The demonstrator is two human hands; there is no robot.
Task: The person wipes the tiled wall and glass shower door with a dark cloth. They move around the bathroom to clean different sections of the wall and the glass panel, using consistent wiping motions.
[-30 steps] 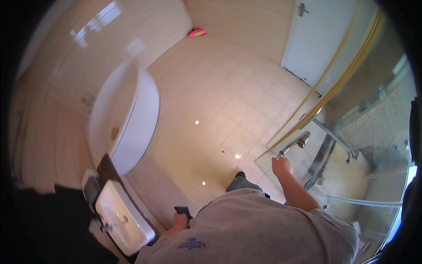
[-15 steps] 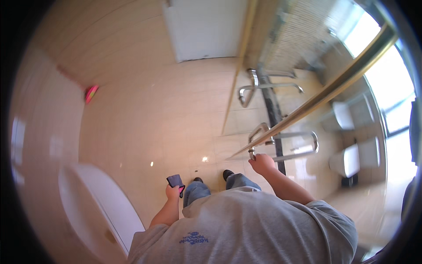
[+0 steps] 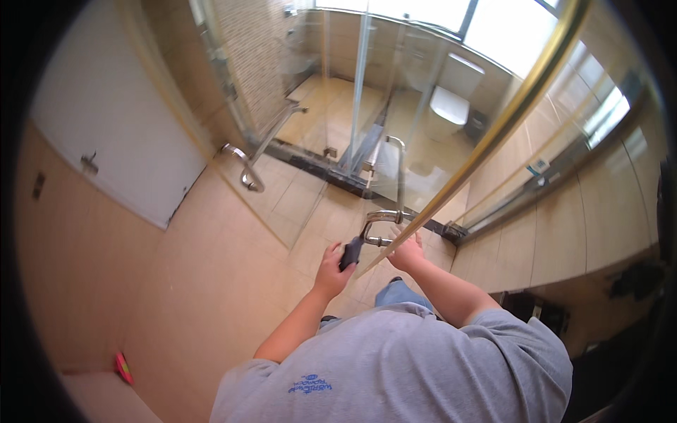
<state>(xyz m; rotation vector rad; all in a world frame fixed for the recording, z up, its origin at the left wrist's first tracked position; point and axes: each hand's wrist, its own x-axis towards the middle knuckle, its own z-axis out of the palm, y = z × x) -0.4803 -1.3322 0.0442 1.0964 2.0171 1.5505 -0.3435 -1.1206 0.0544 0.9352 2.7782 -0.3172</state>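
Both hands (image 3: 335,262) now up beside door handle (image 3: 381,225).

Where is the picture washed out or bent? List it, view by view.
Head view: window at top blown out white; glass door carries reflections; gold door edge bows with fisheye; black vignette rings the frame; left hand, right hand and chrome handle stay sharp.

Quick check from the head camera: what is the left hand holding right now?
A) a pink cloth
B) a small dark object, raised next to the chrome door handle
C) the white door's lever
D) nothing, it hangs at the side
B: the left hand grips a small dark object beside the chrome door handle, where the right hand is.
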